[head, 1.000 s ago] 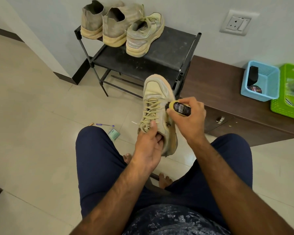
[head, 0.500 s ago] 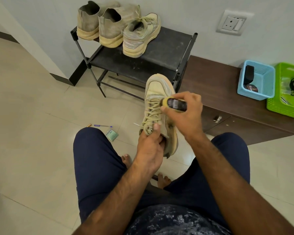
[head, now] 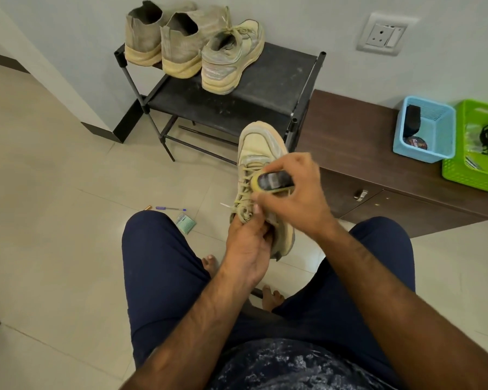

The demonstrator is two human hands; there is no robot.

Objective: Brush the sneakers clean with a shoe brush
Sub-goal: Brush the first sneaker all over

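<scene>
A beige laced sneaker [head: 258,147] is held up between my knees, toe pointing away. My left hand [head: 248,246] grips it at the heel opening, thumb by the laces. My right hand [head: 296,192] grips a small shoe brush [head: 271,181] with a black top and yellow base, pressed on the laces and tongue. Its bristles are hidden. The matching sneaker [head: 231,57] stands on the black shoe rack [head: 271,91], beside two grey high-top shoes [head: 164,38].
A low brown cabinet [head: 358,142] at right carries a blue basket [head: 431,128] holding a dark brush and a tin, and a green basket [head: 479,144]. A pen [head: 171,208] and a small packet [head: 185,220] lie on the tiled floor. My bare feet rest below.
My right hand has slid the brush left and down, from the sneaker's right side onto the laces. The left hand keeps its grip on the heel.
</scene>
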